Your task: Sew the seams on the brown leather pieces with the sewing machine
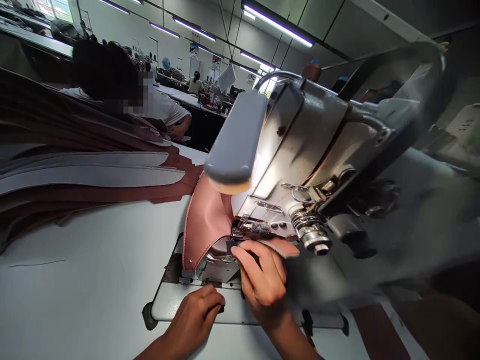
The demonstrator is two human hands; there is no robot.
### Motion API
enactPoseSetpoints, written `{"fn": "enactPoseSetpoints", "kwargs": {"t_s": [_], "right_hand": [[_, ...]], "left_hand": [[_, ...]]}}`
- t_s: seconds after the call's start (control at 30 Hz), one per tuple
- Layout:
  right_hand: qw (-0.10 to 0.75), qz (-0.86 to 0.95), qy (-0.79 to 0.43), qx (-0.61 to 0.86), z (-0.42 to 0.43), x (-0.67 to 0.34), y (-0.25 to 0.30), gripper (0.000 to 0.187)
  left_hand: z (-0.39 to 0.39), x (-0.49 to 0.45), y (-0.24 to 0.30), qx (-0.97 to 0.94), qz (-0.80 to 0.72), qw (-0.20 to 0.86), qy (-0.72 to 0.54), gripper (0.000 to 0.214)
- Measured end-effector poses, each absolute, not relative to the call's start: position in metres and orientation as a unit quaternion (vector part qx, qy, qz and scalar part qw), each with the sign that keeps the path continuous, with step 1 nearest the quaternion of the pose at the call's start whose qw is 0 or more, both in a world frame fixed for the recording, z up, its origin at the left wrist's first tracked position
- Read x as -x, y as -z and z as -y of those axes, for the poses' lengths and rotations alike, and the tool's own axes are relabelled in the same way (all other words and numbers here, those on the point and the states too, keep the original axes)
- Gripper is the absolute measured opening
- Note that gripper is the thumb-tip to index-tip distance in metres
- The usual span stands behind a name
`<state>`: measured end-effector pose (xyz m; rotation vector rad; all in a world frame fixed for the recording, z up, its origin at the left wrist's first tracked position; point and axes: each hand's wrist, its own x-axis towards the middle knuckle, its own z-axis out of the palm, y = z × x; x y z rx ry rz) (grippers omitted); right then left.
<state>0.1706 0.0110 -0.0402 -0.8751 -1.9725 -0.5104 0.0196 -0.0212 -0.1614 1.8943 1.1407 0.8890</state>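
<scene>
A pink leather-look panel is draped over the work arm of an industrial sewing machine, at 10 o'clock from the right hand. Its curved edge is lined with stitching, and its right side is brought close to the presser foot. The right thumb and forefinger are drawn nearly together just in front of the foot, with the other fingers bent; whether anything is pinched cannot be told. The left hand is loosely curled at 7 o'clock from the foot, over the white base plate; something dark is shown at its fingertips, but a hold cannot be confirmed. A pink flap is seen just above the right hand, at about 3 o'clock from the foot.

For good handling, the material is probably best kept flat, with its edge aligned to the foot and any curve turned gradually. Pulling is best avoided, since the stitch spacing could be made uneven. The fingertips are best held clear of the needle's path. The draped side could be supported by the left hand, so that drag is limited.
</scene>
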Motion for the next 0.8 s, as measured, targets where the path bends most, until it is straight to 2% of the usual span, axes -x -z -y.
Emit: {"fn": "enactPoseSetpoints", "kwargs": {"t_s": [0.23,0.37,0.57,0.67,0.8], "right_hand": [[0.420,0.807,0.205,0.360,-0.005,-0.167,0.046,0.029],[0.412,0.806,0.215,0.366,-0.004,-0.168,0.049,0.036],[0.412,0.803,0.216,0.372,-0.002,-0.167,0.044,0.033],[0.443,0.807,0.181,0.345,0.006,-0.167,0.045,0.034],[0.543,0.769,0.075,0.329,0.020,-0.170,0.075,0.024]], "left_hand": [[0.020,-0.019,0.167,-0.767,-0.436,0.332,-0.333,0.026],[0.022,-0.017,0.169,-0.761,-0.438,0.339,-0.339,0.024],[0.021,-0.020,0.167,-0.723,-0.460,0.362,-0.367,0.018],[0.020,-0.019,0.162,-0.699,-0.474,0.373,-0.384,0.014],[0.020,-0.018,0.154,-0.667,-0.482,0.385,-0.417,0.014]]}}
